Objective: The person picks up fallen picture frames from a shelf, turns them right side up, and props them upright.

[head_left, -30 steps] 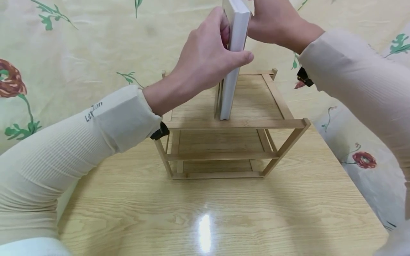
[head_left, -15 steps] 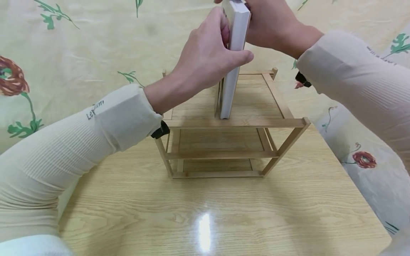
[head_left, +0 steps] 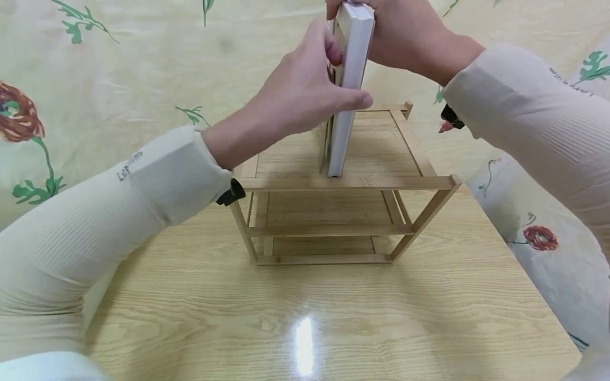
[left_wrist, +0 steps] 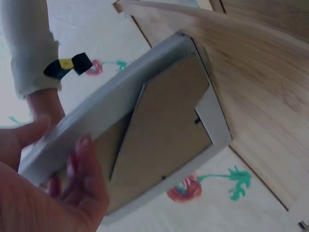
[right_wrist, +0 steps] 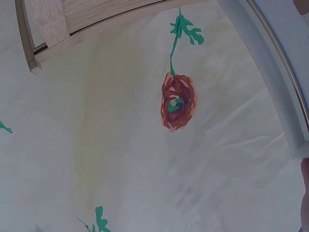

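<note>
A white picture frame (head_left: 339, 151) stands on edge on the top shelf of a wooden rack (head_left: 391, 183), its narrow side facing me. In the left wrist view its brown back with a stand flap (left_wrist: 166, 116) shows. My right hand (head_left: 410, 37) grips the frame near its upper end, fingertips reaching over to the left side; the right wrist view shows only a bit of that hand at the edge. Beside the frame's left side is my left hand (head_left: 305, 87), fingers loosely bent near the back and thumb extended across in front of the edge.
The rack has two lower tiers (head_left: 329, 211) and stands on a wood-grain table (head_left: 214, 317). Cloth with printed flowers (head_left: 143, 69) hangs behind and at the right. The table's right edge (head_left: 519, 275) runs beside the rack.
My left hand has shifted slightly left and down, its fingers loosening from the picture frame. My right hand has come further over the frame's top. The frame stays nearly in place.
</note>
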The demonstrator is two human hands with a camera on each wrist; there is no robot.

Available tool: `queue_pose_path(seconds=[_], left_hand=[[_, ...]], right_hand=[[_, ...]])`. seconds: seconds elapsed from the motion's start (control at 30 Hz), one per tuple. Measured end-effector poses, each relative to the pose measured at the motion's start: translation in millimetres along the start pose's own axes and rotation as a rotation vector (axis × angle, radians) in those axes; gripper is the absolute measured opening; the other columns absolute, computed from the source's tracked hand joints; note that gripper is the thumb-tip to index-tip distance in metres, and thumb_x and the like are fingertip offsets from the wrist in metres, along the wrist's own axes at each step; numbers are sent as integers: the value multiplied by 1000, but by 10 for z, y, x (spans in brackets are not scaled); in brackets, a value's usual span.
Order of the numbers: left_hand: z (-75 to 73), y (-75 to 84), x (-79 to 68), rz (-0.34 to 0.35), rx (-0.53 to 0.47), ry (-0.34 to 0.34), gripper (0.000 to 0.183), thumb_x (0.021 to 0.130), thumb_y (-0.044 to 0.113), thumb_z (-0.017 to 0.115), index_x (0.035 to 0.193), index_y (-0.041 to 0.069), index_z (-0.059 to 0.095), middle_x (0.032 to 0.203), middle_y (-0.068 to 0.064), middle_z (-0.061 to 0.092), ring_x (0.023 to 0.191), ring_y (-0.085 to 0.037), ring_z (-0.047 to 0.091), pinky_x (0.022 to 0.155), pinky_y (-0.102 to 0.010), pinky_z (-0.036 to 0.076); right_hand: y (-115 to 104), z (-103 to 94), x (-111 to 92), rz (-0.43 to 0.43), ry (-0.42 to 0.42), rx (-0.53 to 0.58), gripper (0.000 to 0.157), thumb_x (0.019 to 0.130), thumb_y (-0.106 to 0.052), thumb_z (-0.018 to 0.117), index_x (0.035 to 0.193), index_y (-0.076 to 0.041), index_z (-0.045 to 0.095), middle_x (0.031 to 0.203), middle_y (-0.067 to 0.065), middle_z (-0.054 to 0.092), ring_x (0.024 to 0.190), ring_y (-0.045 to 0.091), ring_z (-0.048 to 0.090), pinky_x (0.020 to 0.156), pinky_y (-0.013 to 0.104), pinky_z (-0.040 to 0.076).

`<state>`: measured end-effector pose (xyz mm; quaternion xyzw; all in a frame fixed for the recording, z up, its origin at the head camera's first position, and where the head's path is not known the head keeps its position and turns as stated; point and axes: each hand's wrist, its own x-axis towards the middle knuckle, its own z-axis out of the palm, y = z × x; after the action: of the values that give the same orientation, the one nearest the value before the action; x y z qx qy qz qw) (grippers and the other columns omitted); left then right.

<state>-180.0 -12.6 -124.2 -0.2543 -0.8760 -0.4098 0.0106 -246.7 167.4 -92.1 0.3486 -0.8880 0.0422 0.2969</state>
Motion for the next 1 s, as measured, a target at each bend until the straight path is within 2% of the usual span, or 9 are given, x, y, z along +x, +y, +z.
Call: queue_pose_path(seconds=[0.13, 0.3, 0.47, 0.6, 0.7, 0.77, 0.93, 1.0], left_hand=[[-120, -155, -46, -64, -8, -161, 63, 83, 25, 77, 123, 16, 29, 95, -7, 58, 80, -20, 61, 74, -32, 51], [-184, -427, -29, -105, 13, -251, 66, 88, 21, 72, 137, 13, 29, 102, -8, 54, 83, -25, 62, 78, -34, 53], [-112, -625, 24, -127, 49, -376, 80, 89, 26, 71, 149, 13, 20, 109, -10, 56, 92, -27, 61, 81, -34, 53], [7, -693, 26, -113, 115, -479, 87, 89, 34, 70, 153, 14, 15, 115, -8, 57, 99, -22, 59, 88, -35, 49], [81, -712, 19, -81, 149, -489, 87, 89, 38, 70, 153, 14, 16, 115, -6, 58, 104, -19, 58, 92, -34, 46], [113, -717, 21, -57, 180, -467, 85, 89, 40, 68, 152, 14, 18, 113, -5, 59, 104, -17, 58, 93, -34, 46], [169, -698, 39, -32, 263, -401, 76, 91, 42, 64, 150, 15, 23, 107, -2, 61, 95, -16, 60, 84, -33, 48], [177, -682, 36, -35, 283, -385, 75, 91, 39, 62, 150, 15, 23, 104, -1, 62, 91, -16, 61, 80, -33, 48]], right_hand=[[-2, -9, -14, 10, -11, 10, 22, 95, -14, 54, 112, -7, 64, 124, 18, 53, 114, 30, 42, 105, 42, 33], [-1, -18, -20, 30, -22, -1, 23, 96, -14, 51, 114, -7, 63, 131, 17, 49, 120, 30, 40, 111, 43, 30], [-6, -15, -14, 21, -23, -2, 23, 97, -15, 50, 114, -7, 64, 132, 17, 49, 121, 30, 40, 112, 43, 29], [-13, 6, -12, -21, -13, 4, 23, 96, -13, 52, 114, -6, 63, 129, 19, 50, 120, 31, 40, 110, 43, 31], [-20, 21, -9, -57, -2, 10, 22, 95, -11, 52, 113, -6, 63, 124, 20, 52, 117, 32, 41, 107, 42, 33], [-27, 26, -4, -49, 1, 18, 22, 95, -11, 51, 114, -6, 63, 123, 19, 52, 116, 32, 41, 106, 41, 33], [-12, 13, -20, -5, 5, 31, 23, 95, -10, 51, 114, -6, 64, 126, 18, 52, 118, 30, 40, 108, 40, 31], [6, 16, -37, -16, 22, 41, 23, 94, -8, 51, 113, -5, 64, 124, 18, 53, 118, 31, 41, 107, 39, 31]])
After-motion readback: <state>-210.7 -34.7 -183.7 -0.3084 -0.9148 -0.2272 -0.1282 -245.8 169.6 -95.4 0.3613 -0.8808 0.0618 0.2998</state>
